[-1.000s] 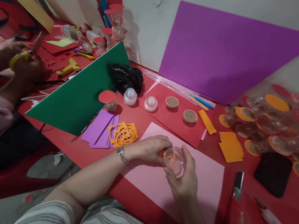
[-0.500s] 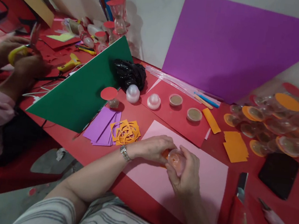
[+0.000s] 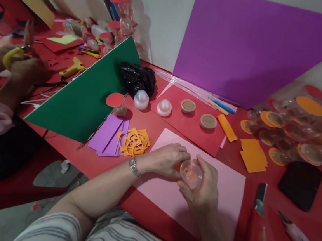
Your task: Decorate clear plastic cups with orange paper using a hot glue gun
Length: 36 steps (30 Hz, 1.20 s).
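My right hand [image 3: 204, 182] curves round a small clear plastic cup [image 3: 191, 175], its round opening tilted up toward me. My left hand [image 3: 170, 159], with a watch on the wrist, is closed close beside the cup. A bit of an orange piece [image 3: 178, 166] shows between the left fingers and the cup; the rest is hidden by the hand. Both hands are above a pink sheet [image 3: 226, 187]. Left of them lie cut orange paper scraps [image 3: 135, 142] and purple paper strips [image 3: 108, 135].
Two sand-filled cups [image 3: 208, 121] and two white domed pieces [image 3: 164, 108] stand behind. A green board [image 3: 79, 94] leans at left; beyond it a co-worker's hand [image 3: 28, 69] holds scissors [image 3: 13, 57]. At right are stacked cups [image 3: 303, 134], a black phone [image 3: 299, 186] and a cutter blade [image 3: 260, 197].
My right fingers have shifted slightly round the cup, and its opening now faces me a little more. The left hand stays nearly in place. The whole view has shifted slightly.
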Motion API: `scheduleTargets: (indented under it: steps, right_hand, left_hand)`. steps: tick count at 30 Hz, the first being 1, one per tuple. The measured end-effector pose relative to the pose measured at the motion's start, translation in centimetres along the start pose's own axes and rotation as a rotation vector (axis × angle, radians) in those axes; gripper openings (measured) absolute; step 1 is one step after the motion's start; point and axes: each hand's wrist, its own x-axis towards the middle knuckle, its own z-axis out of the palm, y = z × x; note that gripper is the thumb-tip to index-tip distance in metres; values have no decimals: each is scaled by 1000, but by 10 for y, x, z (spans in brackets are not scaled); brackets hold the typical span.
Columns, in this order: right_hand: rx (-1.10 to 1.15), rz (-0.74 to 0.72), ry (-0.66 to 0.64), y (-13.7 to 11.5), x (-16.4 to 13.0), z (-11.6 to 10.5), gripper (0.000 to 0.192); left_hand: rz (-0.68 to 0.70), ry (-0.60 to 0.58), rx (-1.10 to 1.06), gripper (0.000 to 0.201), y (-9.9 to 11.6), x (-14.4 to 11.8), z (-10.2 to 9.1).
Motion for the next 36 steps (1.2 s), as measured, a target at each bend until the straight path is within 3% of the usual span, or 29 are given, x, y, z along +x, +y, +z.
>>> scheduleTargets:
  steps: [7,11,21,30,36]
  right_hand:
    - [6,5,2,-10,6,-2,52]
    - [-8,34,-18,-7,5,-3,53]
    - [-45,-94,-53,6,4,-6,62]
    - [1,58,-14,-8,4,-1,54]
    - [2,20,-5,-9,5,-2,55]
  left_hand:
    - [-5,-32,-159,29,-5,-2,-1]
    - [-21,-50,-236,24,-7,-1,-1]
    - [-40,-11,-230,19,-7,0,1]
    - [-31,22,-215,14,-7,1,5]
    - [-32,11,-220,17,-6,-1,4]
